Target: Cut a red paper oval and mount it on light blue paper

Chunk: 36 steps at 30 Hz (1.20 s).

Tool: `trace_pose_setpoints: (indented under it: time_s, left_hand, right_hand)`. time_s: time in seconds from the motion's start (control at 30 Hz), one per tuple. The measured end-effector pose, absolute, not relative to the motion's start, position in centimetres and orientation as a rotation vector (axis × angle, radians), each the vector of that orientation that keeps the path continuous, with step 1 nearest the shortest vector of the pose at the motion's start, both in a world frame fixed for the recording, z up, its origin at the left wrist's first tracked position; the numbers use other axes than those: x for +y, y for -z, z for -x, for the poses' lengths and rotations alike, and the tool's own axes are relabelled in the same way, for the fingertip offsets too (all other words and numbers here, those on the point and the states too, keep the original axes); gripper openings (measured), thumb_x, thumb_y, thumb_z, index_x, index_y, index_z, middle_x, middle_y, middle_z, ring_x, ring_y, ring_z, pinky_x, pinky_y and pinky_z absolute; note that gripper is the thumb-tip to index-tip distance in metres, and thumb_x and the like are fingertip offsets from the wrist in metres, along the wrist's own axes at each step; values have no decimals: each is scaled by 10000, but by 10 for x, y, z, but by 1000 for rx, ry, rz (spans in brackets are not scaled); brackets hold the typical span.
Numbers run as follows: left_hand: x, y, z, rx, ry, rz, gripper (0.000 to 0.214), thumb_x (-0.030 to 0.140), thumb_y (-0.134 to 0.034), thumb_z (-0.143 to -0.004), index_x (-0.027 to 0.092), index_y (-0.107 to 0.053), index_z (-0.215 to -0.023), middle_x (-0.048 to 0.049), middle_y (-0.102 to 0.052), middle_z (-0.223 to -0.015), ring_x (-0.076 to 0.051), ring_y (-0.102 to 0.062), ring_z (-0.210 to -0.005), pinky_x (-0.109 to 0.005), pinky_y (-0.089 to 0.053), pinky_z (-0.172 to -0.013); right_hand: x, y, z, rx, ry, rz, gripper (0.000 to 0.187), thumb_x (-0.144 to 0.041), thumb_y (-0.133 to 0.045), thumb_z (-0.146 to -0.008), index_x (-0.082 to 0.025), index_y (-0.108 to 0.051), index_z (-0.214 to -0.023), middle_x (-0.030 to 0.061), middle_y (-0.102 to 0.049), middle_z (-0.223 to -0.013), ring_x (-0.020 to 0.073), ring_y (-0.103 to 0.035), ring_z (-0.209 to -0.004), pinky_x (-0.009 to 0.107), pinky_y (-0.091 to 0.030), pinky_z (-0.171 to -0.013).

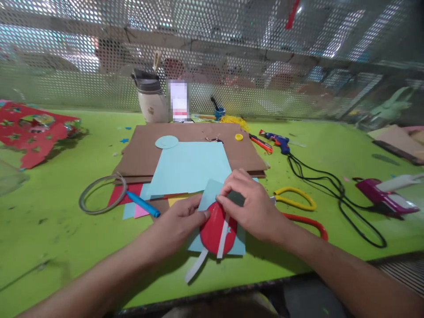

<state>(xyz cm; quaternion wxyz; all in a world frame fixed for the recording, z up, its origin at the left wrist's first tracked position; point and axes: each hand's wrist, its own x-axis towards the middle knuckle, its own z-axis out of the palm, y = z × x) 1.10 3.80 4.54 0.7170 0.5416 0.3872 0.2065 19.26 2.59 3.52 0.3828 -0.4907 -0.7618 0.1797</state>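
My left hand (pixel 185 221) pinches the left side of a red oval paper piece (pixel 212 229), its thumb on top. Under the oval lies a light blue paper sheet (pixel 240 245). At the oval's upper tip, the fingertips of my right hand (pixel 251 205) are pressed together. A white strip (pixel 224 236) runs down the red face beside a small blue star. Another white strip (pixel 196 267) sticks out below the oval at the lower left. What my right fingertips hold, perhaps the strip's top end, is hidden.
Behind my hands, a larger light blue sheet (pixel 192 165) lies on brown cardboard (pixel 142 154). Scissors (pixel 298 203), a glue gun (pixel 278 140) with a black cord, and a cutter (pixel 261 144) lie to the right. A blue pen (pixel 143 204) and a wire coil (pixel 86 198) are at left.
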Motion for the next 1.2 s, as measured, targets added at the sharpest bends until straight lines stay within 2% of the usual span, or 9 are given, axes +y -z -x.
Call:
trace_pose_setpoints:
  time_s: [0.23,0.47,0.53,0.6,0.7,0.9,0.97,1.07,1.2]
  left_hand:
    - [36,-47,-15,832,-517,-1096,183,235,-698,-735,168,-589,-867,17,-630,-744,-145,-517,-697,-262,-441,-703]
    - [40,-46,-13,945,-577,-1257,204,341,-676,-752,204,-531,-714,50,-490,-616,-152,-484,-672,-257,-430,-666]
    - [41,-44,-11,1033,-582,-1295,200,340,-675,-747,192,-573,-835,39,-502,-671,-166,-498,-732,-257,-428,-678]
    - [41,-40,-8,1130,-580,-1319,393,355,-662,-769,162,-571,-1098,32,-500,-719,-165,-483,-745,-252,-412,-663]
    - [41,-35,-4,1120,-561,-1325,671,392,-598,-840,190,-349,-1430,61,-419,-661,-141,-412,-646,-241,-358,-589]
    - [43,-31,1,1018,-585,-1465,703,414,-524,-901,275,-203,-1511,99,-327,-549,-114,-294,-517,-224,-264,-494]
    - [44,-29,2,1025,-599,-1508,620,412,-533,-892,243,-338,-1456,89,-388,-559,-114,-342,-519,-224,-287,-494]
    - [46,-30,1,1025,-581,-1551,326,413,-535,-881,185,-633,-1093,35,-549,-656,-131,-476,-611,-231,-373,-571]
    - [48,-34,0,988,-478,-1601,352,453,-540,-870,172,-618,-673,19,-566,-649,-136,-474,-639,-238,-389,-619]
  right_hand:
    - [29,-40,-200,-1802,-770,1297,147,-120,-578,-859,-161,-592,-719,17,-559,-776,168,-540,-777,306,-414,-735]
    - [26,-36,-202,-1939,-646,1260,164,-134,-522,-905,-133,-656,-811,57,-583,-827,199,-532,-858,333,-417,-780]
    - [25,-36,-202,-1963,-648,1251,136,-135,-551,-892,-139,-656,-805,52,-589,-829,195,-536,-862,326,-418,-778]
    - [25,-37,-202,-1929,-713,1267,110,-119,-579,-868,-148,-653,-792,38,-598,-813,181,-550,-835,309,-422,-760]
    - [25,-39,-204,-1854,-876,1298,107,-110,-592,-846,-160,-648,-770,16,-619,-778,157,-565,-759,291,-427,-728]
    - [26,-36,-211,-1727,-1125,1267,88,-209,-597,-865,-177,-655,-807,-1,-653,-764,149,-568,-728,279,-432,-690]
    - [27,-33,-213,-1684,-1160,1260,91,-232,-601,-867,-177,-655,-819,1,-656,-770,147,-570,-726,275,-437,-686]
    - [29,-32,-213,-1632,-1170,1259,91,-244,-615,-861,-174,-656,-818,0,-656,-774,142,-571,-728,267,-443,-689]
    - [28,-34,-209,-1611,-1139,1269,82,-229,-624,-854,-171,-662,-812,-7,-649,-757,134,-566,-715,253,-441,-674]
